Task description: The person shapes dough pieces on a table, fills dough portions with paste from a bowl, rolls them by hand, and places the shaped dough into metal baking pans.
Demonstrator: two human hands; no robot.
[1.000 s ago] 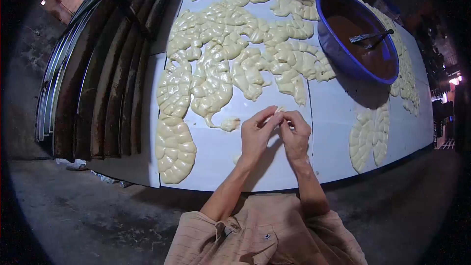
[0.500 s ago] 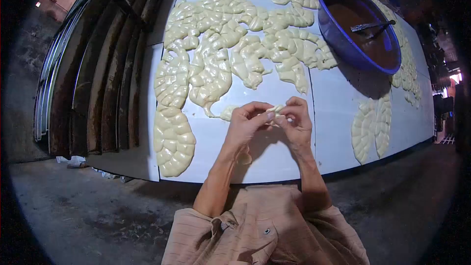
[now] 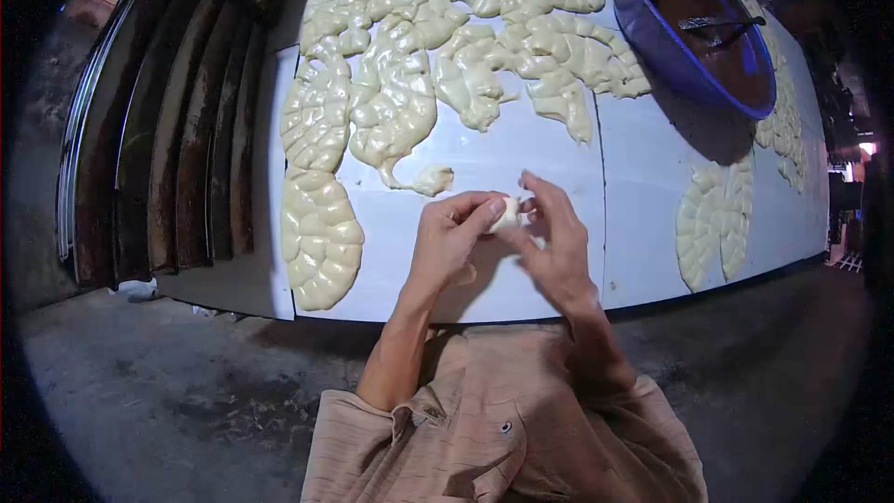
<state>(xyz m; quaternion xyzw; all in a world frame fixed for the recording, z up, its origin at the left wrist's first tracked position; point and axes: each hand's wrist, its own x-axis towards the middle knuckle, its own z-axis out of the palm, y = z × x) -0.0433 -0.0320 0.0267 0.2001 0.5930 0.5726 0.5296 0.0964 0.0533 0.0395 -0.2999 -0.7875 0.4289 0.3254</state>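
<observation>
In the head view, my left hand (image 3: 453, 235) pinches a small piece of pale dough (image 3: 507, 215) between thumb and fingers, above the white tabletop (image 3: 521, 163). Just right of it is my right hand (image 3: 557, 250), its fingers apart and somewhat blurred, close to the piece; whether they touch it I cannot tell. Beyond my hands, a small dough lump (image 3: 434, 179) trails from a large glossy sheet of dough (image 3: 396, 102) made of many pressed-together portions. A rounded slab of dough (image 3: 318, 242) lies to the left near the table's front edge.
A blue basin (image 3: 666, 42) with brown contents and a dark-handled tool (image 3: 722, 28) stands at the right back. Another dough slab (image 3: 712, 219) lies at the right. Dark metal trays (image 3: 168, 130) stand stacked on edge at the left.
My right hand's fingers have opened away from the dough, which both hands gripped before. The dough now stays in my left hand. The view has shifted slightly.
</observation>
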